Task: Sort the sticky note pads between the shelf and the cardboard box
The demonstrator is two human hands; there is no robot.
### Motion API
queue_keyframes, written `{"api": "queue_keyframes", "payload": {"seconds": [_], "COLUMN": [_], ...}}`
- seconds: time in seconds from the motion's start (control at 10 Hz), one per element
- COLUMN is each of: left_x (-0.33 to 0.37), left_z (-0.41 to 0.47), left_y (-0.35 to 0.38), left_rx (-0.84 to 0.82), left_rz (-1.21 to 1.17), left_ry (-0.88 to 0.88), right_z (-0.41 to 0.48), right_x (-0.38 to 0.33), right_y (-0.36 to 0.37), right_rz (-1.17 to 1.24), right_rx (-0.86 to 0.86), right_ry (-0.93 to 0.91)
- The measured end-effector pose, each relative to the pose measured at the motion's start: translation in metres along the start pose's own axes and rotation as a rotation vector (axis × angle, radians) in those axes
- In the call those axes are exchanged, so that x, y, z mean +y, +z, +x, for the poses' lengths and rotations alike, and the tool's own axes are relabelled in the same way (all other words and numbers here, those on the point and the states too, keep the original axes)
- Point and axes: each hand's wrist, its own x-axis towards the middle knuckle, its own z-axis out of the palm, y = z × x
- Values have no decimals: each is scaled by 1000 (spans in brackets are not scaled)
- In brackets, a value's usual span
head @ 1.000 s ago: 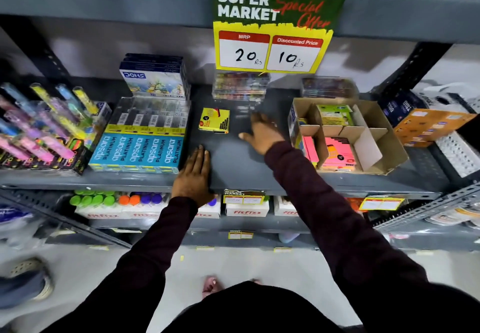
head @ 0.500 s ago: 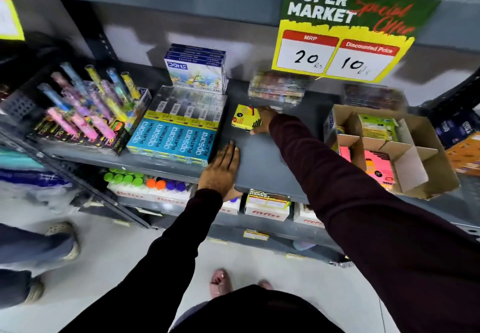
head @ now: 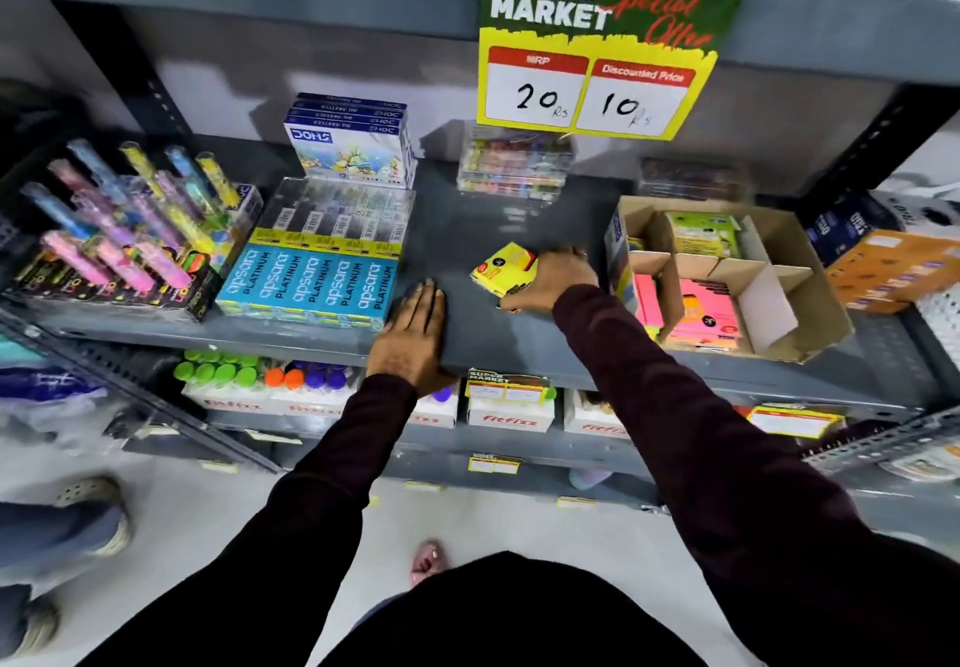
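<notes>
Fingers of the right hand [head: 550, 279] are gripping a yellow pad [head: 503, 267] just over the shelf [head: 519, 344], near the box [head: 810, 313]. Pink pads [head: 701, 313] are lying inside the box. The left hand [head: 413, 333] is resting flat and open on the shelf edge, holding nothing.

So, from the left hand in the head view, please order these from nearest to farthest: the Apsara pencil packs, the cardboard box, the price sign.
From the left hand:
1. Apsara pencil packs, touching its left side.
2. Cardboard box, to the right on the same shelf.
3. Price sign, hanging from the shelf above.
</notes>
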Motion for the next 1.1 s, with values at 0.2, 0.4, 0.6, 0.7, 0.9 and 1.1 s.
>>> {"api": "queue_keyframes", "payload": {"seconds": [0.2,0.4,0.6,0.7,0.9,1.1], "left_x": [-1,-2,0,-2,3,9], "left_z": [2,1,1,-1,-1,-2], "left_y": [1,5,3,3,-2,-7], "left_rx": [-73,-51,-67,-61,-62,-120], "left_rz": [73,143,152,164,145,148], "left_ry": [-26,-26,-31,-34,-39,-55], "right_z": [-52,-91,-76,-69,-75,-90], "right_x": [47,129,167,166,173,162], "right_y": [-30,-46,-34,-25,-11,-14], "right_rz": [48,202,262,257,235,138], "right_rx": [237,403,322,294,182,223], "right_ry": [140,435,544,577,524,499]}}
